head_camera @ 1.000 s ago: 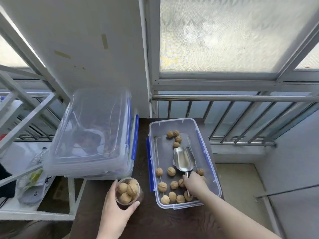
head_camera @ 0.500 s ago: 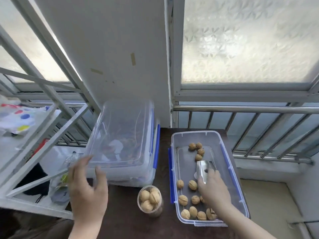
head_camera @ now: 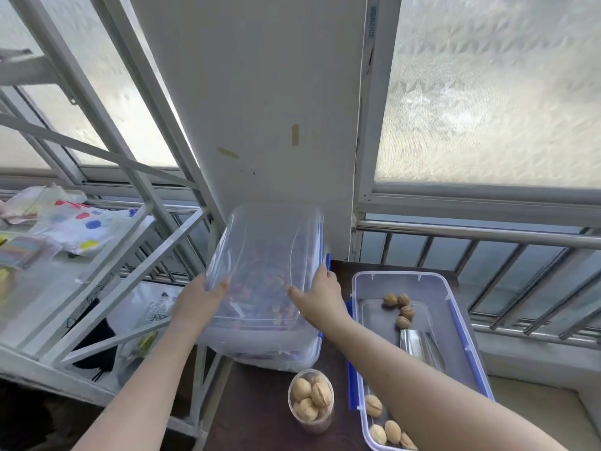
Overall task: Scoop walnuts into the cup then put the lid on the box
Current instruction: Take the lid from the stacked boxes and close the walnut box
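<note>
A clear lid [head_camera: 263, 255] with blue clips lies on top of a second clear box [head_camera: 279, 354] at the left of the dark table. My left hand [head_camera: 201, 296] grips the lid's left edge and my right hand [head_camera: 320, 296] grips its right edge. To the right stands the open clear box [head_camera: 455, 288] with several walnuts [head_camera: 401, 309] and a metal scoop [head_camera: 419, 346] lying inside. My right forearm crosses over the box's near part. A clear cup [head_camera: 310, 402] full of walnuts stands on the table in front of the stacked box.
A white metal rack [head_camera: 107, 255] with bags and small items stands at the left. A metal railing [head_camera: 487, 236] and frosted windows run behind the dark table [head_camera: 257, 415]. The white wall rises just behind the stacked box.
My left hand let go of the cup and my right hand left the scoop in the box. Both hands moved up and left onto the lid. The view turned left.
</note>
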Action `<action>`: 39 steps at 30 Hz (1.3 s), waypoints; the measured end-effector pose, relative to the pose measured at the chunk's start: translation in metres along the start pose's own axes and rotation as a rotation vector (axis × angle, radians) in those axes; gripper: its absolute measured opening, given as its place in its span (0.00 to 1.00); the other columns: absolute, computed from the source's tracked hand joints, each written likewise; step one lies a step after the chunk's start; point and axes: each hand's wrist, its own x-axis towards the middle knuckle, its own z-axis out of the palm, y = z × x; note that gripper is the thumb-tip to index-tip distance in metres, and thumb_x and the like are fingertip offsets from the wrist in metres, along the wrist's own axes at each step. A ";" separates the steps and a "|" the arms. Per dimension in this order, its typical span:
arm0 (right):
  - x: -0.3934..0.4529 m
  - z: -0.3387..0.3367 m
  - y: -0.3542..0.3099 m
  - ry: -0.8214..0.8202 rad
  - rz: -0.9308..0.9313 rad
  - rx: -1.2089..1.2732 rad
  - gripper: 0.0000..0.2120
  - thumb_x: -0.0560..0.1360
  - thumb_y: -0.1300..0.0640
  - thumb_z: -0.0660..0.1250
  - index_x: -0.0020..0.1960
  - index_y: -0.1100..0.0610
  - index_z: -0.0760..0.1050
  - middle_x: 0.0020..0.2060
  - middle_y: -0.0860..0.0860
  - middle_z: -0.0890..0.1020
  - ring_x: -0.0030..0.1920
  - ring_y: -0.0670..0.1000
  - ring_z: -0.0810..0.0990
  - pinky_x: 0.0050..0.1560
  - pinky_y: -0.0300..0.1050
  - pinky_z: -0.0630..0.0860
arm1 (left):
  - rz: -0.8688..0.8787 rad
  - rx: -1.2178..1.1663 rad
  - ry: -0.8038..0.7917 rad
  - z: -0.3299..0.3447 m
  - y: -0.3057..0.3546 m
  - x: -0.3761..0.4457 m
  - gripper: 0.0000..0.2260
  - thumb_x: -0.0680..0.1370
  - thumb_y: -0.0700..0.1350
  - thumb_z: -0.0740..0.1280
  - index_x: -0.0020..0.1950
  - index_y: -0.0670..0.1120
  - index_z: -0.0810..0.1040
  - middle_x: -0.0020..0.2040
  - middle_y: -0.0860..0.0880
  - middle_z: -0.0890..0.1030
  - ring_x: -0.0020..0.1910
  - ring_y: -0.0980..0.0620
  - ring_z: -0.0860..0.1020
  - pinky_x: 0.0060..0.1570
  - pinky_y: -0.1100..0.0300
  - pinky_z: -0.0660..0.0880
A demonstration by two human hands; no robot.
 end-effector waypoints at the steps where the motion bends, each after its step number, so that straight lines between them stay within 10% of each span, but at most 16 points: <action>1: 0.000 0.003 0.001 0.029 -0.009 0.012 0.45 0.74 0.40 0.67 0.79 0.61 0.52 0.77 0.58 0.61 0.76 0.58 0.61 0.73 0.56 0.67 | 0.015 -0.009 0.024 0.003 0.003 -0.003 0.26 0.77 0.61 0.64 0.67 0.44 0.72 0.62 0.50 0.75 0.66 0.42 0.73 0.62 0.51 0.69; 8: -0.013 0.008 0.009 0.044 -0.088 0.160 0.49 0.76 0.41 0.67 0.81 0.60 0.41 0.81 0.54 0.47 0.81 0.52 0.46 0.80 0.51 0.52 | 0.032 0.017 0.096 0.010 0.019 -0.020 0.38 0.70 0.71 0.61 0.71 0.46 0.70 0.68 0.45 0.76 0.66 0.42 0.74 0.61 0.45 0.72; 21: -0.094 -0.142 0.146 0.243 -0.059 0.218 0.37 0.72 0.44 0.74 0.75 0.40 0.59 0.62 0.22 0.68 0.63 0.27 0.68 0.68 0.36 0.65 | 0.313 -0.113 0.130 0.125 0.067 -0.178 0.34 0.75 0.51 0.70 0.78 0.49 0.61 0.78 0.51 0.62 0.76 0.49 0.61 0.72 0.53 0.59; 28: -0.120 -0.163 0.243 0.244 0.101 0.064 0.35 0.78 0.50 0.67 0.80 0.55 0.56 0.77 0.46 0.64 0.76 0.44 0.61 0.76 0.42 0.57 | 0.230 -0.112 0.025 0.238 0.033 -0.204 0.39 0.61 0.63 0.64 0.64 0.39 0.79 0.61 0.38 0.80 0.55 0.37 0.81 0.55 0.45 0.76; 39: -0.105 -0.147 0.277 0.138 0.121 0.101 0.31 0.82 0.54 0.60 0.81 0.58 0.53 0.80 0.50 0.58 0.79 0.47 0.56 0.78 0.43 0.52 | 0.156 -0.072 -0.037 0.278 0.014 -0.195 0.32 0.65 0.46 0.78 0.67 0.37 0.76 0.64 0.36 0.77 0.62 0.36 0.77 0.60 0.45 0.72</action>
